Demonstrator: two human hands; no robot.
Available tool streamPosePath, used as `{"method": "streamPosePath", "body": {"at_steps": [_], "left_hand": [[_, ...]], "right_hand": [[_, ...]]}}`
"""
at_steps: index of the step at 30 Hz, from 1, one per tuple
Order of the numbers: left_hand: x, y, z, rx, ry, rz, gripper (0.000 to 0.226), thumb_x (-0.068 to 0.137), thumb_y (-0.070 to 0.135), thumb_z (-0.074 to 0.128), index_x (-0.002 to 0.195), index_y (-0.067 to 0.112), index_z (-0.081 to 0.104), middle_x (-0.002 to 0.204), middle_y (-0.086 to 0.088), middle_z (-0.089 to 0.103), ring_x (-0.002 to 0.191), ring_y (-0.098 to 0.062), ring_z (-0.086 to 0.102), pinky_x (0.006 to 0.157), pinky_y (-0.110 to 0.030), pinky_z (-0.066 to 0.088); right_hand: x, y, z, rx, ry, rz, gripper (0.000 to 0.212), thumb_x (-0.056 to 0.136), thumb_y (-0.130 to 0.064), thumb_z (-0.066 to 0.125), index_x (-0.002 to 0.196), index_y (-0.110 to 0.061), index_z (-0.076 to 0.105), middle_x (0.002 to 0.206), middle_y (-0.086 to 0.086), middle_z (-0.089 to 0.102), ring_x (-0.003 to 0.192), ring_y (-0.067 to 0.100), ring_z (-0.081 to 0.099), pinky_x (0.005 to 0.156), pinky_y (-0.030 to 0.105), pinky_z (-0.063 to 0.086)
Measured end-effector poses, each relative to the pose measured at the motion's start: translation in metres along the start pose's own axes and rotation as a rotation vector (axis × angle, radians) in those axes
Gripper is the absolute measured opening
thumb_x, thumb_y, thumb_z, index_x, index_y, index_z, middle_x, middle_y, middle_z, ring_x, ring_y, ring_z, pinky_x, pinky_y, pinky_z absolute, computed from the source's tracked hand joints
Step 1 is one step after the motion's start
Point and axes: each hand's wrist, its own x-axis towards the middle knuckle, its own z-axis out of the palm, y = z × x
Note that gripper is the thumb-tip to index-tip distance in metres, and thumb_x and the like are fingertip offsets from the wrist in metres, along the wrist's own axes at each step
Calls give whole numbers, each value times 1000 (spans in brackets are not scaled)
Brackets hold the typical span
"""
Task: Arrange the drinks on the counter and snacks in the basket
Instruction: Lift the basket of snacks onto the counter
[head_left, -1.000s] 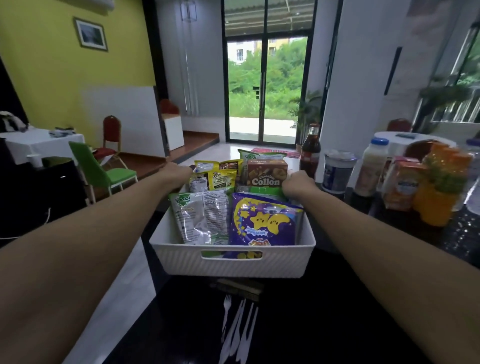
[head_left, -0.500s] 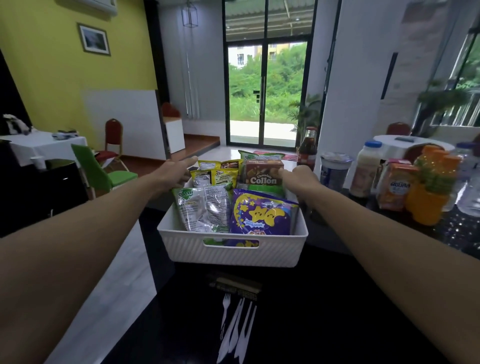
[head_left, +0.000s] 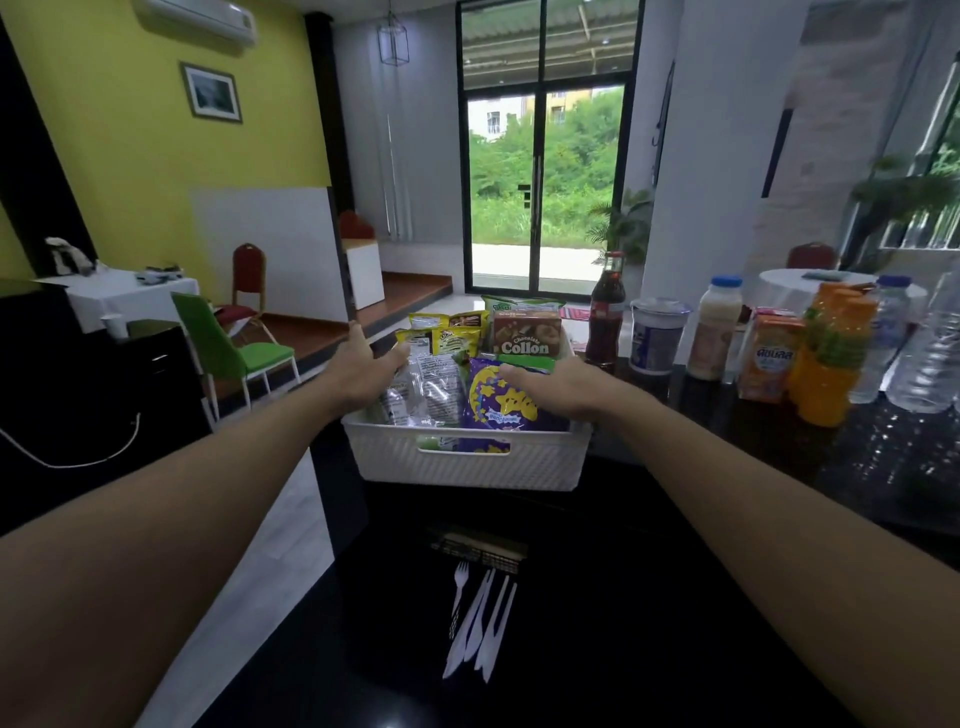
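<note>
Left hand, fingers straight and spread, holding nothing, hovers at the left edge of the white basket. The basket sits on the black table, packed with snacks: clear packet, purple bag, Collon box. Right hand, fingers loosely open over the purple bag, grips nothing; drinks line up right of the basket: cola bottle, yogurt cup, milk bottle, orange carton, orange bottles, water bottles.

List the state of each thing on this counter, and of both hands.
white basket, filled with snack packs
Collon box, upright, closed
purple bag, upright at front
cola bottle, upright, capped
milk bottle, upright, capped
plastic cutlery, lying flat
left hand, open
right hand, open
</note>
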Motion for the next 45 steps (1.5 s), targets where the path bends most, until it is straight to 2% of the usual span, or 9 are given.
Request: {"method": "streamPosePath", "body": {"at_steps": [3, 12, 16, 23, 27, 31, 35, 40, 45], "left_hand": [[-9, 2, 5, -7, 33, -6, 98, 95, 60, 51, 157, 4, 1, 164, -21, 15, 149, -37, 21, 119, -48, 24], [-10, 1, 22, 121, 64, 6, 94, 95, 67, 40, 155, 0, 16, 159, -25, 25, 145, -38, 29, 113, -46, 29], [6, 10, 20, 217, 33, -10, 93, 94, 70, 37, 147, -6, 31, 148, -27, 43, 134, -40, 44, 104, -46, 40], [33, 12, 28, 315, 13, 29, 88, 95, 71, 33, 144, -2, 39, 145, -26, 48, 131, -41, 48, 101, -45, 41], [53, 14, 32, 336, 155, 34, 79, 95, 70, 37, 135, 3, 49, 132, -24, 58, 118, -44, 55, 96, -50, 48], [71, 10, 36, 347, 328, -10, 60, 92, 63, 48, 104, 9, 70, 112, -17, 68, 104, -40, 61, 87, -46, 52], [92, 8, 38, 386, 201, 13, 59, 87, 62, 51, 98, 9, 71, 112, -19, 66, 103, -40, 59, 83, -42, 50], [113, 11, 51, 466, -32, 78, 70, 96, 64, 40, 130, 5, 55, 136, -21, 56, 119, -39, 54, 86, -40, 41], [124, 13, 58, 445, -47, 171, 61, 102, 58, 34, 125, 7, 58, 131, -22, 58, 115, -38, 55, 86, -39, 41]], "right_hand": [[-4, 5, 12, -83, 87, 32, 102, 84, -86, 31, 149, -8, 43, 160, 17, 27, 138, 38, 40, 111, 51, 39], [2, 8, 22, -163, 241, 73, 104, 84, -88, 25, 143, -6, 49, 162, 12, 26, 132, 39, 47, 99, 51, 46], [14, 6, 17, -180, 215, 83, 99, 86, -85, 29, 140, -6, 52, 160, 16, 31, 131, 41, 47, 100, 49, 46], [34, 6, 11, -100, 196, 109, 90, 88, -81, 37, 134, -6, 56, 154, 16, 40, 128, 38, 50, 102, 50, 46], [49, 5, 10, -66, 245, 131, 86, 90, -76, 39, 138, -7, 54, 158, 15, 34, 132, 38, 47, 104, 49, 45], [66, 4, 9, -70, 274, 155, 83, 92, -74, 40, 142, -8, 50, 161, 14, 28, 136, 38, 43, 102, 47, 43], [81, 2, 10, -63, 298, 183, 84, 92, -73, 42, 145, -8, 47, 162, 13, 26, 136, 39, 42, 100, 47, 43], [93, 2, 9, -16, 312, 192, 86, 92, -72, 42, 147, -6, 44, 163, 13, 23, 136, 40, 42, 101, 48, 42], [93, 6, 10, 24, 281, 120, 108, 88, -77, 45, 159, -3, 10, 166, 22, 5, 151, 43, 10, 121, 52, 20]]}}
